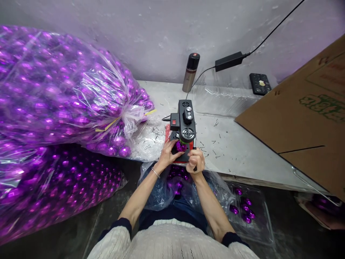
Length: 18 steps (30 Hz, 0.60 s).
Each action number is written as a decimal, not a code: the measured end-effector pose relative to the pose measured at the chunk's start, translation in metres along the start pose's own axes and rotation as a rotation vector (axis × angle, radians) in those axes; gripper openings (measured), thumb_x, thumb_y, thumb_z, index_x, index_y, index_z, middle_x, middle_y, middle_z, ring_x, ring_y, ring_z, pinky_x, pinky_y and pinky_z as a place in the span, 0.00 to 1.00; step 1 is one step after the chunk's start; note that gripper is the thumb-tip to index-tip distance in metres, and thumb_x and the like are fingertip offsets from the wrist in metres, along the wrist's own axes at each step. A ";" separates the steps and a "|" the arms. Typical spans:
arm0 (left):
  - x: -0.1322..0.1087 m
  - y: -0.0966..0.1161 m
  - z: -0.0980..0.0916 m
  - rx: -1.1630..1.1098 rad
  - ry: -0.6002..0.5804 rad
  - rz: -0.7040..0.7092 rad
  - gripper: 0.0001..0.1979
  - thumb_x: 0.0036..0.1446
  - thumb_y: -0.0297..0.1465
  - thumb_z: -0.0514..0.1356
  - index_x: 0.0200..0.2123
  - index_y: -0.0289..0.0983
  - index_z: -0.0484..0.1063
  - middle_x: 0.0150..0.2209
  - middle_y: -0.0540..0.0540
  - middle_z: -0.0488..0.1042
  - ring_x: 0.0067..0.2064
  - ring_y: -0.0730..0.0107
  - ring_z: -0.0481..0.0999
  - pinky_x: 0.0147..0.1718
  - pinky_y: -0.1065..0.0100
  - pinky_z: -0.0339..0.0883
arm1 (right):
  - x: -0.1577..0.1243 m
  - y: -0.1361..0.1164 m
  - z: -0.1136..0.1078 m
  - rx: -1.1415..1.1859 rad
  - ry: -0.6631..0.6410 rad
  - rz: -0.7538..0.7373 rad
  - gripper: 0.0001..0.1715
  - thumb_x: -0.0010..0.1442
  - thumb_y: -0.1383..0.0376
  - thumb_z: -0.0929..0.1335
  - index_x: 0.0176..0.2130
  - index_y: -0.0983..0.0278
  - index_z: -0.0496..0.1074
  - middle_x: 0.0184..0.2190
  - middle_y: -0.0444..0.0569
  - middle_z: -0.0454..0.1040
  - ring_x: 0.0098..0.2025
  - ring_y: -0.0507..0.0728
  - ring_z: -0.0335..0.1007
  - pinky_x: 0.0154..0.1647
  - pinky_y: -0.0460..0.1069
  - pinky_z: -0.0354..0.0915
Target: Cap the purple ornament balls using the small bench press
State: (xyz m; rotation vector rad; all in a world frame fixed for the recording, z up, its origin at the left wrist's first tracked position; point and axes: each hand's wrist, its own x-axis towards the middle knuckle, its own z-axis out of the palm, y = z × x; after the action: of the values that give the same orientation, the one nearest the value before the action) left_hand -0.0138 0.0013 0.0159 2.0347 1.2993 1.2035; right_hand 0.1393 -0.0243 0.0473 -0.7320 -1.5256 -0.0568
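Observation:
A shiny purple bauble [181,146] sits beneath the head of a small black bench machine [186,120] with a red switch and round vents. Thumb and fingers of my left hand [169,153] pinch the bauble from the left side. On the machine's right, my right hand [196,160] is closed around a dark lever handle [195,168], most of which the fingers hide. More purple baubles [178,180] lie in clear plastic spread over my lap, just under the table edge.
Big clear bags of purple baubles [59,90] crowd the left. Small dark bits [214,142] litter the white table [223,158]. Behind stand a spray can [191,73] and a power adapter [229,61]. A phone [260,83] and a cardboard box [302,118] are right; a clear tray [265,216] is below.

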 end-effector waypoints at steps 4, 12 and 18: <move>0.001 0.001 0.000 0.000 -0.013 -0.020 0.31 0.56 0.45 0.70 0.58 0.37 0.70 0.54 0.36 0.79 0.57 0.49 0.78 0.61 0.43 0.69 | 0.000 0.001 0.000 0.003 -0.008 -0.003 0.15 0.71 0.63 0.57 0.31 0.59 0.61 0.30 0.46 0.69 0.29 0.53 0.65 0.31 0.52 0.64; 0.001 0.001 -0.002 -0.004 -0.023 -0.026 0.31 0.56 0.45 0.70 0.58 0.38 0.71 0.54 0.36 0.79 0.57 0.49 0.78 0.62 0.43 0.68 | 0.017 -0.013 -0.004 -0.037 0.010 0.008 0.16 0.70 0.65 0.58 0.29 0.59 0.62 0.27 0.45 0.69 0.26 0.53 0.65 0.31 0.52 0.65; -0.001 -0.002 0.002 0.010 0.001 -0.007 0.31 0.56 0.45 0.70 0.59 0.37 0.70 0.55 0.36 0.79 0.58 0.49 0.78 0.65 0.41 0.65 | 0.056 -0.042 -0.014 -0.055 -0.017 0.200 0.17 0.68 0.70 0.61 0.27 0.60 0.63 0.24 0.44 0.68 0.29 0.54 0.69 0.30 0.51 0.62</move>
State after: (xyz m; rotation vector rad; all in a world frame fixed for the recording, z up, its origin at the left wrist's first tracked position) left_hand -0.0132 0.0013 0.0132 2.0348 1.3144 1.1976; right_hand 0.1366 -0.0411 0.1167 -0.9277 -1.4647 0.0575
